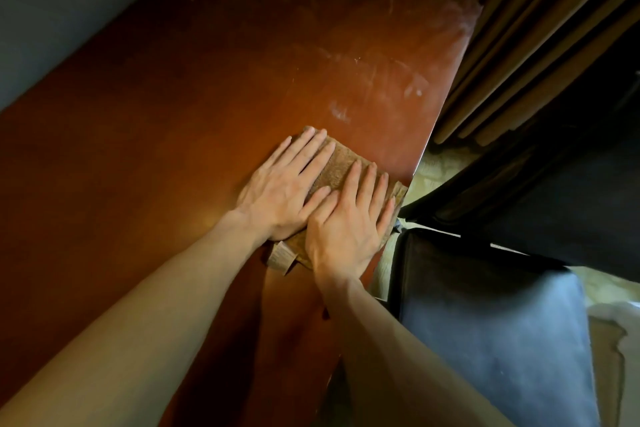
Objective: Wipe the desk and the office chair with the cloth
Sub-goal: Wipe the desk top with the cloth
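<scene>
Reddish-brown polished wood fills most of the head view: a long wooden counter (173, 149) running from the near left to the far right, its right edge cutting diagonally across the scene. On it, near that right edge, lies a folded brown terry cloth (341, 165), flat on the surface, its right corner reaching the counter's lip. A pale printed label (281, 257) sticks out from the cloth's near corner.

Both hands lie on top of the cloth. The left hand (282, 189) is spread palm down on its left half, fingers straight and pointing to the far right, the fingertips reaching the cloth's far edge. The right hand (346, 229) is laid the same way on the near right half, fingers straight and slightly fanned. The two sit side by side, with the left thumb touching the right forefinger; neither curls round the fabric, both press it flat. Bare forearms lead back to the near edge.

Beyond the cloth, on the far right part of the counter, whitish dusty smears (381, 80) show on the wood.

Right of the counter and lower stands a black padded office chair (485, 340), its seat looking dusty grey-blue. Beige pleated curtains (536, 28) hang at the far right, a grey-blue wall (52, 10) runs along the left, and a strip of pale floor (429, 170) shows between counter and chair.
</scene>
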### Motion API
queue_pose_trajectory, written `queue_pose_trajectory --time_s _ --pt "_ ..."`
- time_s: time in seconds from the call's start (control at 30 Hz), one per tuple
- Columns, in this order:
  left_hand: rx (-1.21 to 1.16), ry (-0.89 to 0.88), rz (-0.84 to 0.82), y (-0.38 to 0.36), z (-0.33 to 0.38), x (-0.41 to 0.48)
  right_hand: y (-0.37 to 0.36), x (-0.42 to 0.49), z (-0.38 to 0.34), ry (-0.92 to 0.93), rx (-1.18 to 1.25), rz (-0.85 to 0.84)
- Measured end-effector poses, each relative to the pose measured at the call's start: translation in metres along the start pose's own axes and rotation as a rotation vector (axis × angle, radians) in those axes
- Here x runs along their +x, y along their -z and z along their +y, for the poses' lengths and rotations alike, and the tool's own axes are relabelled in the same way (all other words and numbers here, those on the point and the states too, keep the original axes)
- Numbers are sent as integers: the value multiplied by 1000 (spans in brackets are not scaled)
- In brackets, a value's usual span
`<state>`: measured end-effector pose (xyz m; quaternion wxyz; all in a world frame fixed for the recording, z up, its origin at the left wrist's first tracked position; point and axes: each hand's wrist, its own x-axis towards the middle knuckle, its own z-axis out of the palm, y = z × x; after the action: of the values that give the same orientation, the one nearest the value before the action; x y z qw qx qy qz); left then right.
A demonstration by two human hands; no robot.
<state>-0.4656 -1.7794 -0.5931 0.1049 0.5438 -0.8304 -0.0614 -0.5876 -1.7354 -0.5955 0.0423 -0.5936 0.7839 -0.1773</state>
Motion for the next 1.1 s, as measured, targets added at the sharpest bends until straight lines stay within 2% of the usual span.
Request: queue_pose_trajectory --time_s 0.53,1.1 --pt "-52 -36 5 -3 -9 33 -3 28 -1 -32 2 45" --pt "-47 -31 25 -6 -14 83 -8 81 1 -51 17 -9"
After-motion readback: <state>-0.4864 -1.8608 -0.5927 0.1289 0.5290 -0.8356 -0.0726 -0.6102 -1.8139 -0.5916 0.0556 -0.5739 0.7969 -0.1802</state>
